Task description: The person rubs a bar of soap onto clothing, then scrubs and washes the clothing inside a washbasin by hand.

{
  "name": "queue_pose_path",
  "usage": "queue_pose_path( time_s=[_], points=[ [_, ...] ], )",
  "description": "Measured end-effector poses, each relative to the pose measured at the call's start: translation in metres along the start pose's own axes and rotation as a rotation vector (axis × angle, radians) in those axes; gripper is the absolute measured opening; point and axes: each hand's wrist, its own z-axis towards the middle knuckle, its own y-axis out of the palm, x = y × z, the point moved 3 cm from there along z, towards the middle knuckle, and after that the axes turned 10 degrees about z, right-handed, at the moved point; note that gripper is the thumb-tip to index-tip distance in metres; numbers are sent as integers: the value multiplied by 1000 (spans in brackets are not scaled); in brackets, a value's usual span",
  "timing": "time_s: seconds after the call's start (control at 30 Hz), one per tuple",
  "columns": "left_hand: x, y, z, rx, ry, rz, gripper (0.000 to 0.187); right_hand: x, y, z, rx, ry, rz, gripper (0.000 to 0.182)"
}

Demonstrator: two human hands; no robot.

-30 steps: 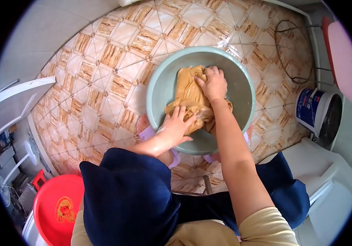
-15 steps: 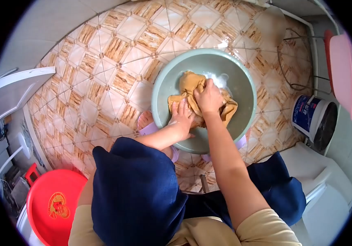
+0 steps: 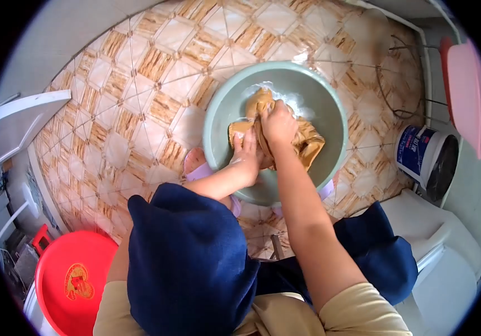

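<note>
A mustard-brown cloth garment [image 3: 309, 140] lies bunched and wet in a grey-green plastic basin [image 3: 215, 162], with whitish suds [image 3: 293, 101] beside it. My right hand [image 3: 279, 126] is closed around a fold at the garment's middle. On its left part rests my left hand [image 3: 245, 159], fingers stretched out and slightly apart, touching the cloth. The garment's underside and part of my left thumb are hidden.
The basin stands on a patterned tile floor [image 3: 162, 106] between my feet in lilac slippers [image 3: 198, 168]. A red basin [image 3: 55, 274] is at lower left. To the right are a white-and-blue bucket [image 3: 417, 154], a pink basin [image 3: 467, 95] and a toilet [image 3: 447, 235].
My right hand has shifted slightly left with its bunch of cloth. The left hand's fingers have drawn closer together, and the garment is folded more toward the middle.
</note>
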Motion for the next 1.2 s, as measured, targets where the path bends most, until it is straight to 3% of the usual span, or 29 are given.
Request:
queue_pose_path(
  time_s=[0.07, 0.13, 0.2, 0.27, 0.3, 0.33, 0.43, 0.53, 0.6, 0.63, 0.67, 0.73, 0.8, 0.83, 1.0, 1.07, 1.1, 1.13, 1.2],
  points=[
    [-6, -3, -2, 241, -2, -80, 94, 4, -11, 30, -111, 4, 178, 34],
    [-9, -15, -8, 177, -14, -91, 93, 7, -27, 22, -220, 109, 266, 32],
    [-8, -13, -8, 128, -11, -69, 90, 21, -21, -3, 8, -226, 490, 32],
    [0, -10, 4, -18, -23, -5, 107, 6, -27, -52, 0, -256, 332, 32],
    [1, -3, 9, 47, -7, -56, 101, -10, -30, -69, -6, -263, 186, 32],
    [2, 1, 7, 342, 66, -166, 94, -19, -28, -74, -42, -314, -20, 33],
    [4, -2, -4, 17, 7, -15, 89, -8, 0, -18, -21, -212, -32, 33],
    [-3, -6, -19, 106, 47, -176, 94, -1, -7, 23, -19, -9, 48, 30],
    [-5, -4, -14, 137, 30, -180, 94, 2, -20, 33, 6, 44, 436, 26],
    [-2, -2, -12, 152, 21, -187, 93, 9, -26, 29, -9, -37, 581, 30],
    [0, 0, -7, 155, 25, -194, 93, 15, -28, 18, -11, -38, 573, 30],
    [2, 0, -6, 103, -21, -152, 100, 9, -41, -21, 18, -239, 393, 32],
    [4, -3, -5, 1, -22, -109, 100, -19, -43, -58, 50, -222, -35, 29],
    [7, 2, -3, 60, -20, -129, 99, -25, -39, -59, 33, -214, -104, 27],
    [-3, -7, -20, 153, 47, -205, 92, 5, -9, 21, 69, -160, 17, 38],
    [-8, -11, -26, 262, 63, -233, 93, 8, -28, 36, -73, -62, 287, 35],
    [-9, -12, -32, 392, 17, -321, 76, 23, -27, 36, -7, -60, 349, 29],
    [-12, -12, -33, 397, 17, -329, 76, 33, -35, 36, -9, -65, 341, 29],
    [-13, -4, -38, 365, 72, -563, 48, 54, -44, 24, -177, 90, 1173, 22]
  ],
)
